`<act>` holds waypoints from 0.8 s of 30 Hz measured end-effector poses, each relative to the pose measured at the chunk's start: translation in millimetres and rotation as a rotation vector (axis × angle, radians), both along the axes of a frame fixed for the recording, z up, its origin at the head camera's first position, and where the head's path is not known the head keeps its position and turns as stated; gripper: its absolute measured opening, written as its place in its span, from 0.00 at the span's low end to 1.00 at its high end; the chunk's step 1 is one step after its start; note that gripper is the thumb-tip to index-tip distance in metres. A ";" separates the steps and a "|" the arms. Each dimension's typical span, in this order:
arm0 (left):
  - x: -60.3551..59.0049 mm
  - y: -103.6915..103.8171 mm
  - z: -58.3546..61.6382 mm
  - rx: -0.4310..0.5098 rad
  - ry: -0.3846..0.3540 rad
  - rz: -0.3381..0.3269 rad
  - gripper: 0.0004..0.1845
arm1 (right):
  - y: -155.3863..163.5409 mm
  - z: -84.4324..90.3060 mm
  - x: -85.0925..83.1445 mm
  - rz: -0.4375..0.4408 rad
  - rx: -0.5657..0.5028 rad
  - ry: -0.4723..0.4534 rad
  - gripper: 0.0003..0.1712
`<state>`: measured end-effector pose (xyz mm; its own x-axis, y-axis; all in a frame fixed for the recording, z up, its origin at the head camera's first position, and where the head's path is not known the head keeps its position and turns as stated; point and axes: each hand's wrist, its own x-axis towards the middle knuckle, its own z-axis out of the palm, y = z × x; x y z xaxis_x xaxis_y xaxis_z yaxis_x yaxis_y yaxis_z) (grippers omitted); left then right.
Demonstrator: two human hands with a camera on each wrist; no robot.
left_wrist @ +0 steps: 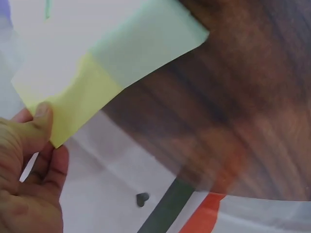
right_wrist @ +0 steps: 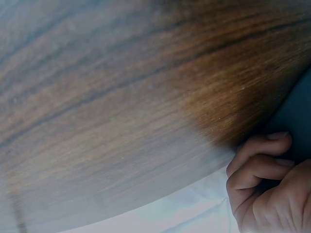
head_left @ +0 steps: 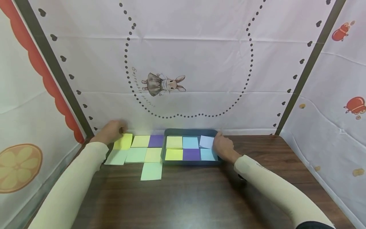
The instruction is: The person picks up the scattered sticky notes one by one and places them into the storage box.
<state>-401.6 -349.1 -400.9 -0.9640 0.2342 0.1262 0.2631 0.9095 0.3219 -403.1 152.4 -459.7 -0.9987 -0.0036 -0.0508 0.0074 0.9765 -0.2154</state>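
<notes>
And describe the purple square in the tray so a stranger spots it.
On the brown wooden table sits a dark blue tray, its right end held by the right hand. Inside are two rows of three paper squares. The purple square is the middle one of the nearer row, the tray's only purple one.

Pinched yellow square note (head_left: 124,142), well left of dark blue tray (head_left: 190,163) with coloured notes (head_left: 191,155)

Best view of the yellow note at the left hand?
Left wrist: the yellow note is close up, with the left hand pinching its edge. Head shows it smaller, partly behind the hand; right wrist doesn't show it at all.
</notes>
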 end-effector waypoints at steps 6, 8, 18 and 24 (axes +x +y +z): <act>6.3 1.3 23.6 0.000 -0.059 0.044 0.09 | 1.1 0.7 1.1 -0.007 -0.016 -0.007 0.20; 8.1 1.9 29.3 -0.001 -0.057 0.059 0.09 | 1.3 1.6 1.1 -0.005 -0.017 -0.009 0.21; 17.3 29.1 45.5 0.007 0.052 -0.006 0.05 | 2.3 3.8 0.1 0.013 -0.007 -0.005 0.22; 20.0 53.0 51.3 0.095 0.082 -0.072 0.04 | 4.0 -9.3 -11.8 0.024 0.030 0.030 0.21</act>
